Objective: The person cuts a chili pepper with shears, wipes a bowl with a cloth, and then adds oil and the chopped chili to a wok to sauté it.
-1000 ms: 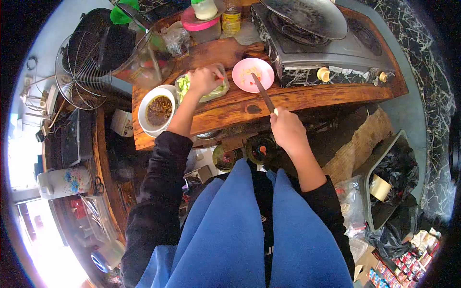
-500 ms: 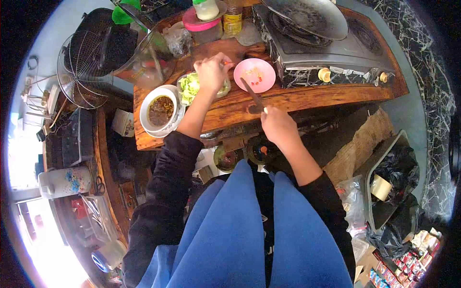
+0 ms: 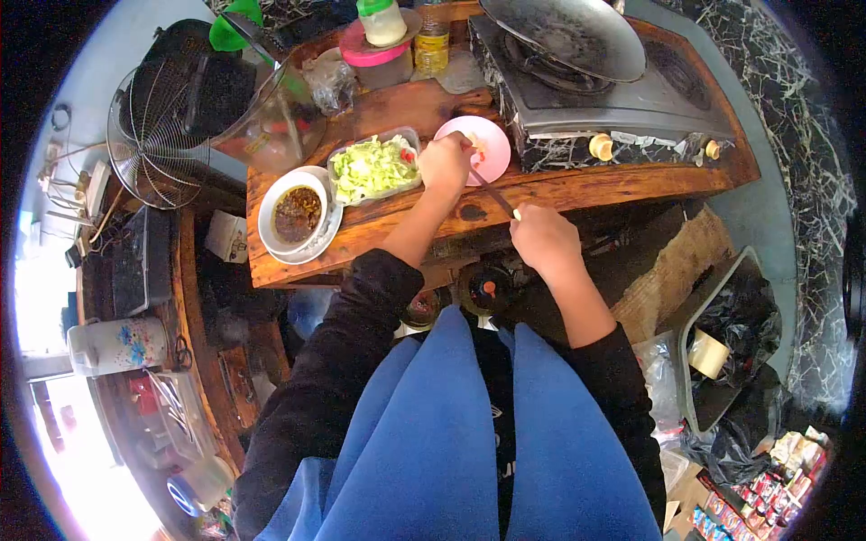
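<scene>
My left hand (image 3: 446,164) is closed at the left edge of the pink plate (image 3: 496,160); what its fingers hold, if anything, is hidden. In my right hand (image 3: 547,236) is the handle of a knife (image 3: 492,195), whose blade points up and left to the plate. Small red and pale pieces lie on the plate. Left of my left hand is a clear container (image 3: 413,142) of chopped green leaves (image 3: 372,168) with a bit of red at its right side. Beside it a white bowl (image 3: 267,222) holds dark sauce (image 3: 298,215).
A stove (image 3: 622,119) with a wok (image 3: 577,41) stands at the right. Behind are a wooden board (image 3: 397,106), a pink-lidded container (image 3: 374,50) and an oil bottle (image 3: 431,47). A wire strainer (image 3: 155,135) is at the left, a bin (image 3: 686,361) lower right.
My left hand has moved from above the leaf container down and right to the plate, uncovering the leaves. My right hand has shifted slightly right with the knife.
</scene>
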A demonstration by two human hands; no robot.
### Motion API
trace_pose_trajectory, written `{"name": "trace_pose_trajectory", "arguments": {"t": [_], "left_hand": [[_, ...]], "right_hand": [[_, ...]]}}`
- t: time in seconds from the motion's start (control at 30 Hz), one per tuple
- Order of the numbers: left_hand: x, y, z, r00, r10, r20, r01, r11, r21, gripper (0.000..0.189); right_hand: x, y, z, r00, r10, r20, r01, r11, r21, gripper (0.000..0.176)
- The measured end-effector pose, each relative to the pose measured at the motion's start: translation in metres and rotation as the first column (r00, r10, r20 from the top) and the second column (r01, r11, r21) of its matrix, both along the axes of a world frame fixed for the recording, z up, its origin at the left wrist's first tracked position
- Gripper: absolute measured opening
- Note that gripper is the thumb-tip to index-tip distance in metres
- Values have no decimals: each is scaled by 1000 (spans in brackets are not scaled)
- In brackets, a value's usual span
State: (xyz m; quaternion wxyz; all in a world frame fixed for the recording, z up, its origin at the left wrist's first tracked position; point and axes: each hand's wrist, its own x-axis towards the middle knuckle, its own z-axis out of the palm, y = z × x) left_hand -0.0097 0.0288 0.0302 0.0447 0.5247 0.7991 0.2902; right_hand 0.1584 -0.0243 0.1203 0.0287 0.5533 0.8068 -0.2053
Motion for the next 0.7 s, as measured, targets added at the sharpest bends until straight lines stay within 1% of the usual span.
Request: {"name": "trace_pose_trajectory", "arguments": {"t": [0.07,0.1,0.13,0.17,0.2,0.27,0.3,0.37,0.4,0.47,0.63,0.7], "left_hand": [[0,2,-6,997,55,55,-59,995,85,16],[0,2,-9,997,52,53,-56,995,84,16],[0,2,-12,995,39,94,-50,993,110,16],[0,3,-15,990,27,135,-45,989,138,16],[1,2,-14,991,26,134,-44,989,139,16],[4,0,-13,994,34,101,-34,999,7,15],[6,-2,-12,994,36,102,-37,999,7,15],[8,-6,-12,998,-9,62,17,993,-119,12],[8,-6,-17,998,-8,64,16,993,-121,12],[10,-6,-27,996,-43,-81,36,995,-88,14],[10,-6,-31,986,-35,-163,15,993,-119,14],[9,-7,-30,982,-35,-188,11,992,-125,14]], "right_hand": [[-1,4,0,1000,0,20,0,1000,8,24],[-1,6,0,999,5,42,-6,1000,13,24],[-1,8,-1,999,3,41,-4,1000,13,24],[-1,11,-2,998,-31,55,31,999,15,23],[-1,13,-2,995,-65,70,64,998,17,23],[2,13,1,995,-93,40,93,996,2,23],[2,12,2,993,-121,12,121,993,-18,23],[3,7,0,994,-109,-12,109,994,-13,23],[4,5,-1,994,-101,-37,101,995,-7,23],[4,1,-2,994,-98,-38,97,995,-14,23],[2,-3,-7,995,-86,-49,85,996,-8,25],[1,-4,-9,996,-74,-51,72,997,-31,25]]}}
